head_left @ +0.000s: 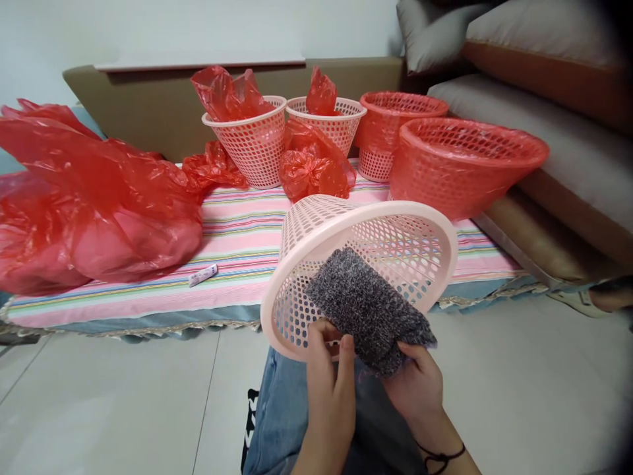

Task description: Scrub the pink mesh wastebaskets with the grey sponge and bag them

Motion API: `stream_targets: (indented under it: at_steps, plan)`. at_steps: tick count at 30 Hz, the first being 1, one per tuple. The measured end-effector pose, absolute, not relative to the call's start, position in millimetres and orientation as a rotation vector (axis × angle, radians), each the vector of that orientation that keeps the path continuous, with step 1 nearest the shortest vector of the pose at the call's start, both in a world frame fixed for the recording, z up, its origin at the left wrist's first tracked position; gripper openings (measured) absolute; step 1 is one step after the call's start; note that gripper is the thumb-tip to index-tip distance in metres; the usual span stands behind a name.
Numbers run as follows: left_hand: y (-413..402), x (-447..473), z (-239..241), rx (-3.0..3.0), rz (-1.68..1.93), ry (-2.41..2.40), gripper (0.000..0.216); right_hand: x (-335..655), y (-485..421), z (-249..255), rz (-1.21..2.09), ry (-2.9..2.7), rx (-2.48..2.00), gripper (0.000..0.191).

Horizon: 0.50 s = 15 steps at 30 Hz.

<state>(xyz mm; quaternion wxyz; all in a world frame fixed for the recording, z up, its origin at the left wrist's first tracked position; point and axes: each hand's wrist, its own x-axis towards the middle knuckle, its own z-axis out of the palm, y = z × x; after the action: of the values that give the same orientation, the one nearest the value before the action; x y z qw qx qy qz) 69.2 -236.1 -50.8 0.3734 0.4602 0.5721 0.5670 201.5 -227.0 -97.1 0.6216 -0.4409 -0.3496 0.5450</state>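
Observation:
A fuzzy dark grey cloth, with a lilac edge at its lower right corner, lies across the mouth of a pale pink plastic basket. My right hand grips the lower right end of the cloth, thumb on top and the other fingers hidden beneath. At the cloth's lower left edge, my left hand has its index finger and thumb bent in a loose pinch, close to the basket's rim. The basket is tipped on its side, its opening facing me, above my lap.
Behind stand two pink baskets with red bags inside, and two baskets wrapped in red plastic. A large red bag lies left on the striped cover, near a small white packet. Cushions are stacked right.

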Motion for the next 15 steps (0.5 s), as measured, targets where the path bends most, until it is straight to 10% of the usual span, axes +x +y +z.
stream_targets:
  at_steps: [15]
  plan:
    - [-202,75,-59,0.29,1.577,1.051,0.049,180,-229,-89,1.369,-0.314,-1.018,0.05]
